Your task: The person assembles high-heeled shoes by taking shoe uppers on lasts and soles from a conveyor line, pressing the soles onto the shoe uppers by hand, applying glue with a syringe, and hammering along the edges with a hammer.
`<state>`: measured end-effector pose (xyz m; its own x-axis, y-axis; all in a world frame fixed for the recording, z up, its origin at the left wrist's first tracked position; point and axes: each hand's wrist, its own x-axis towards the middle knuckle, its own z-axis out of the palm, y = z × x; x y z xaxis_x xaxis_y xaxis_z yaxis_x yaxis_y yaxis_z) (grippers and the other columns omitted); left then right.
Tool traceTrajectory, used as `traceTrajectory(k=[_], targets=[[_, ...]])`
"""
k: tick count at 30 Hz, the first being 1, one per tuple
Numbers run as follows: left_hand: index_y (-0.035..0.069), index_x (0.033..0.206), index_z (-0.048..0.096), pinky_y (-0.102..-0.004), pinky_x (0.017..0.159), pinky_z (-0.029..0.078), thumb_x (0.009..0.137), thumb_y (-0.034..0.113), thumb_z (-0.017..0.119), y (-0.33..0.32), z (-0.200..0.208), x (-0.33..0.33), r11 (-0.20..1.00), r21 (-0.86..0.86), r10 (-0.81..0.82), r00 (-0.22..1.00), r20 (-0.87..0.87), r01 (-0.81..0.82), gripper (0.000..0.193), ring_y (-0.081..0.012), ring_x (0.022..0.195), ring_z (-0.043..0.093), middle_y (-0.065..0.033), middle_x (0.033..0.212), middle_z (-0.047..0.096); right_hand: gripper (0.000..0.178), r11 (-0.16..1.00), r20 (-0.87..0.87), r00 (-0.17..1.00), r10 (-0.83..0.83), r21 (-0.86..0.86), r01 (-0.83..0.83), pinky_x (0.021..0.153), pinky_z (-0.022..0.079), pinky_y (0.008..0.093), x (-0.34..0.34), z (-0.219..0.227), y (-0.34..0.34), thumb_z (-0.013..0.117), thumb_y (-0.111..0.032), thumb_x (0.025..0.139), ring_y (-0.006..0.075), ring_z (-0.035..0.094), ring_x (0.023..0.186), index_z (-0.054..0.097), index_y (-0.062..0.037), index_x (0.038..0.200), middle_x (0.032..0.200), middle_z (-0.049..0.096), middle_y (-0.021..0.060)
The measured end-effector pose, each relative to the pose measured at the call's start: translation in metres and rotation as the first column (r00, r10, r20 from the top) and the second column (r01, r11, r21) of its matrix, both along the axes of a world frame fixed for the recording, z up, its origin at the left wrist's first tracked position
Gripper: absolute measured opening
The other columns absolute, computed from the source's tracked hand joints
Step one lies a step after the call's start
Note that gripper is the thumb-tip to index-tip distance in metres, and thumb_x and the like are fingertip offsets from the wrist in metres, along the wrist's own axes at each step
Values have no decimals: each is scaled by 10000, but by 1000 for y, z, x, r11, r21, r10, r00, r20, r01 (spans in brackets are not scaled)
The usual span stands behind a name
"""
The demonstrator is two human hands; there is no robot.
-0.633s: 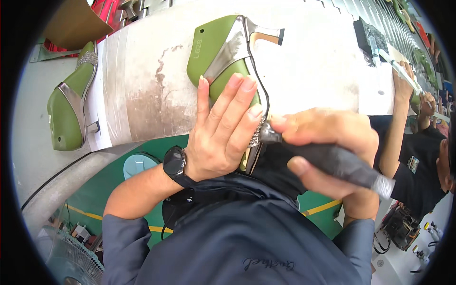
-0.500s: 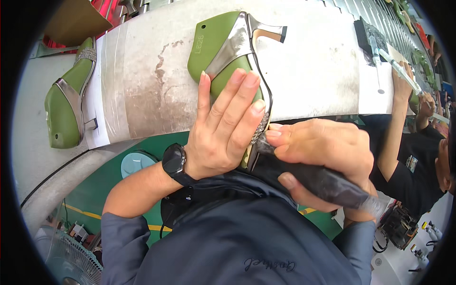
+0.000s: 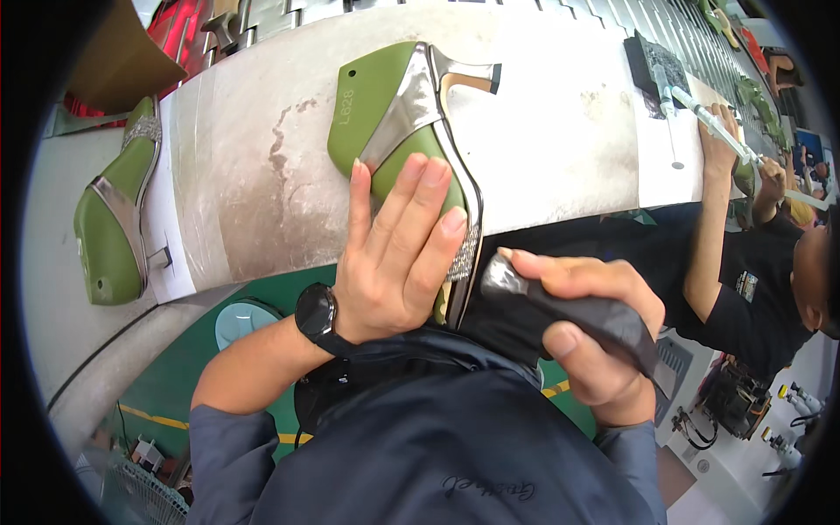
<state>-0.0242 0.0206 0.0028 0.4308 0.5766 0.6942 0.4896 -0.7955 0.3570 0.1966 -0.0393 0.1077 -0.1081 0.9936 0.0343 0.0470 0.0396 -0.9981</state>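
Observation:
A green shoe last bearing a high-heeled sandal lies on its side before me. The sandal has a metallic strap, a glittery toe band and a slim heel. My left hand, wearing a black watch, rests flat on the last with fingers spread. To the right of the toe, my right hand grips a dark tool with a shiny rounded metal end. That end is apart from the sole edge; the tool's exact kind is unclear.
Another green last with a sandal lies on the worktable at left. A black block sits at the back right. Beside it, a co-worker's hands hold a syringe-like tube. A pale blue stool stands below.
My right hand and the dark tool have drawn back from the toe's edge, leaving a gap. The left hand stays on the last. The whole view has shifted slightly.

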Motion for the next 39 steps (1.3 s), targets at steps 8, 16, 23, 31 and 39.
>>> traceTrajectory(k=[8,16,23,31,39], targets=[[40,1465,456,-781,1174,292,1073,154,575,-5,-8,1,1000,-30,7,1000,13,-6,425,-430,1415,563,-268,1498,575,343,996,156,985,77,42,-84,977,618,384,1,1,36,810,54,839,324,762,1135,688,52,1160,1187,758,247],[90,1509,441,-795,1177,274,1089,214,538,-8,-16,3,999,-44,13,999,37,-11,448,-376,1463,526,-199,1544,556,290,986,90,991,103,-144,-90,974,610,382,8,13,63,783,43,862,304,765,1117,682,57,1134,1195,757,263],[97,1501,444,-793,1179,276,1079,227,562,-6,-17,3,999,1,34,999,22,-34,457,-370,1461,529,-190,1535,564,303,903,104,992,66,-428,-15,961,580,385,-8,25,118,678,-170,904,292,748,1029,644,65,1092,1124,764,274],[98,1496,452,-770,1192,290,1076,243,585,-3,-16,3,998,28,63,998,-1,-63,464,-368,1433,553,-195,1510,577,393,976,-52,974,-219,-29,218,745,616,353,-22,-4,119,523,-327,1088,262,744,798,574,28,1249,1214,702,354],[113,1464,464,-792,1195,251,1059,234,592,-8,-11,-1,998,-66,-1,1000,5,2,442,-361,1457,528,-172,1522,566,304,955,-155,965,-212,-245,171,684,644,343,-11,-3,126,531,-213,1076,261,750,770,623,76,1098,1008,751,277]])
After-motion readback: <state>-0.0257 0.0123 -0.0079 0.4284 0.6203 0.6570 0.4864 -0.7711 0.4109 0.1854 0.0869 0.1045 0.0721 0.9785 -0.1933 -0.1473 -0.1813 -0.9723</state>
